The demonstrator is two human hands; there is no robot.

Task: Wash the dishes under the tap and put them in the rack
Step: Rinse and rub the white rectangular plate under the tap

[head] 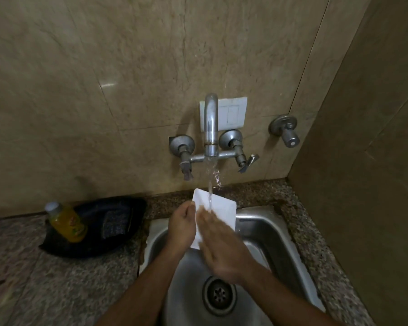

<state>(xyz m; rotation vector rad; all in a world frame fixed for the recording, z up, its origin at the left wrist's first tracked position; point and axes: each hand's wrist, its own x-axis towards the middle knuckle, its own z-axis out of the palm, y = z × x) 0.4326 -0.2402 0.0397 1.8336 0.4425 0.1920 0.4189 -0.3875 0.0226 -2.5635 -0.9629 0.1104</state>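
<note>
A white square plate (219, 207) is held tilted over the steel sink (264, 234), under the stream of water running from the wall tap (210, 128). My left hand (181, 228) grips the plate's left edge. My right hand (219, 248) lies flat and blurred on the plate's face, fingers spread. No rack is in view.
A black tray (125, 208) on the granite counter (57, 278) at left holds a yellow soap bottle (67, 223) and a dark scrub pad (114, 223). The sink drain (219, 295) sits below my hands. A white switch plate (232, 114) is behind the tap; a side wall stands at right.
</note>
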